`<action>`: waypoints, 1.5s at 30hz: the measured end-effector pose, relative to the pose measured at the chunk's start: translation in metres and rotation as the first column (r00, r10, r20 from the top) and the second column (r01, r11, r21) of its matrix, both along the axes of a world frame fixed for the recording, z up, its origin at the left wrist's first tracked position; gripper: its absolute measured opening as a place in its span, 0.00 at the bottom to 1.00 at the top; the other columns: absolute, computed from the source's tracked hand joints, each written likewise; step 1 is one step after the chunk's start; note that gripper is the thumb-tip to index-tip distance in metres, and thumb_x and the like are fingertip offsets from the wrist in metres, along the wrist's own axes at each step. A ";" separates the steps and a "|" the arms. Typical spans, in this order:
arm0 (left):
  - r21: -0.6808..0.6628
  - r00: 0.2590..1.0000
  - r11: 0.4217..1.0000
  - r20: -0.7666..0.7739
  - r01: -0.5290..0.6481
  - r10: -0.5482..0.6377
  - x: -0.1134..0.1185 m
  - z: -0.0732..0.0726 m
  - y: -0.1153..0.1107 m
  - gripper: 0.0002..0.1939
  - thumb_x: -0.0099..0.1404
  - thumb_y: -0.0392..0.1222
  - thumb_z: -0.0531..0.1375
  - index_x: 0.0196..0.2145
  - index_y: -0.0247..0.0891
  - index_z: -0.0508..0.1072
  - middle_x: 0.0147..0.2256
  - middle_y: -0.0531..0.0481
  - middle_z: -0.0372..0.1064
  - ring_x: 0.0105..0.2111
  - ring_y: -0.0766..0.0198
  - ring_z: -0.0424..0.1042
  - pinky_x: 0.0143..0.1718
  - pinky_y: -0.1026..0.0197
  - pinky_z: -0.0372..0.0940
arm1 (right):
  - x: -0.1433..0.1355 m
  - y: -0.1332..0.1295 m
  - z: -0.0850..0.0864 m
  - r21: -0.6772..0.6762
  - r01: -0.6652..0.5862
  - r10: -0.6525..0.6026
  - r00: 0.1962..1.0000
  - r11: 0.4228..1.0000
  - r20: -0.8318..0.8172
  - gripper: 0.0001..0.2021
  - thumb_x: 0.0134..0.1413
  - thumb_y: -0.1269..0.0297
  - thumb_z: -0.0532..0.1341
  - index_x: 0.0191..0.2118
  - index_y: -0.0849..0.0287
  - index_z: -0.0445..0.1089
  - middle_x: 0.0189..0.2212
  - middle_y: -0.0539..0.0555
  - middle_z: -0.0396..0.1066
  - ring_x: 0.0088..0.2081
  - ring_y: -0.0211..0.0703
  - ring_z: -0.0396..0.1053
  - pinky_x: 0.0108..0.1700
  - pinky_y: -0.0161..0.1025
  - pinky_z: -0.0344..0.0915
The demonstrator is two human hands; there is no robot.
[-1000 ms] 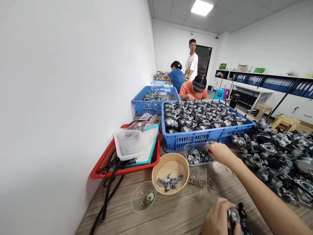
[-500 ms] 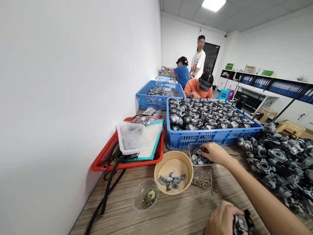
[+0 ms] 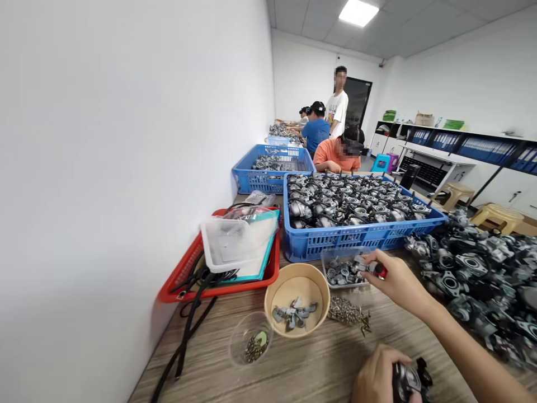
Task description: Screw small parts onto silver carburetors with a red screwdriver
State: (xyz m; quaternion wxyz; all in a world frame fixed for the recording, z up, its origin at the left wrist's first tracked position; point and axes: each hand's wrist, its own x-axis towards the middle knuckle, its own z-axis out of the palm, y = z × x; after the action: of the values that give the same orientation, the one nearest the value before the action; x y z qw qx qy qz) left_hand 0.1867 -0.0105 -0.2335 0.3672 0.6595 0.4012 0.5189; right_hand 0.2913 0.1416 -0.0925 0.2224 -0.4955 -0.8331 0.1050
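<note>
My left hand (image 3: pixel 375 376) is closed around a carburetor (image 3: pixel 406 382) at the bottom edge, low over the table. My right hand (image 3: pixel 396 282) pinches a small grey metal part (image 3: pixel 359 264) between thumb and fingertips, above the right end of a clear plastic tray (image 3: pixel 346 285) of similar parts. A red-handled tool (image 3: pixel 381 271), mostly hidden, is tucked in the same hand. Just in front of that tray lies a heap of small brass-coloured screws (image 3: pixel 346 310). Left of it, a round tan bowl (image 3: pixel 274 285) contains several grey metal pieces (image 3: pixel 296 313).
A clear cup (image 3: pixel 239 350) with screws stands front left. Behind the tray is a blue crate (image 3: pixel 335 242) packed with carburetors; more carburetors (image 3: pixel 474 280) pile up at right. A red basket (image 3: pixel 268 275) sits by the wall. Co-workers (image 3: pixel 338 154) are farther back.
My right hand has come up and to the right out of the tray's parts, now with a small metal part at its fingertips. The left hand still grips the carburetor.
</note>
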 end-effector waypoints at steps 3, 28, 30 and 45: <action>0.000 0.992 0.994 0.071 -0.107 0.107 0.004 0.006 -0.002 0.19 0.50 0.42 0.63 0.43 0.45 0.76 0.36 0.44 0.80 0.35 0.47 0.81 0.36 0.50 0.73 | 0.024 -0.045 0.005 0.075 0.001 0.007 0.995 0.997 -0.102 0.07 0.68 0.58 0.63 0.41 0.54 0.69 0.43 0.56 0.82 0.25 0.36 0.71 0.32 0.37 0.72; -0.026 0.989 0.988 0.004 0.150 -0.150 -0.056 0.067 -0.027 0.22 0.64 0.29 0.60 0.53 0.44 0.65 0.49 0.46 0.74 0.51 0.55 0.78 0.52 0.53 0.74 | 0.035 -0.194 -0.013 0.280 -0.055 0.099 0.984 0.959 -0.147 0.06 0.75 0.64 0.58 0.48 0.53 0.72 0.37 0.54 0.80 0.28 0.38 0.79 0.28 0.30 0.73; -0.055 0.992 0.991 0.019 0.125 -0.124 -0.056 0.067 -0.027 0.18 0.63 0.31 0.63 0.49 0.44 0.66 0.46 0.48 0.75 0.47 0.57 0.79 0.50 0.55 0.74 | 0.033 -0.194 -0.015 0.288 -0.008 0.063 0.982 0.958 -0.181 0.05 0.75 0.63 0.60 0.49 0.53 0.72 0.37 0.54 0.79 0.24 0.35 0.75 0.27 0.29 0.72; -0.209 0.953 0.930 0.083 0.302 -0.291 -0.062 0.085 -0.019 0.19 0.59 0.30 0.63 0.48 0.39 0.72 0.47 0.45 0.73 0.49 0.52 0.74 0.54 0.50 0.68 | 0.023 -0.196 -0.003 0.152 0.014 0.009 0.988 0.988 -0.152 0.10 0.73 0.68 0.57 0.53 0.50 0.71 0.44 0.57 0.77 0.33 0.38 0.80 0.32 0.30 0.76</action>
State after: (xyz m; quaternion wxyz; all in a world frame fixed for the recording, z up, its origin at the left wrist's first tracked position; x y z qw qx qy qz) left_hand 0.1249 -0.0293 -0.1488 0.5218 0.6545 0.3425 0.4266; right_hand 0.3142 -0.0541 -0.0958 0.3227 -0.4687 -0.8186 0.0783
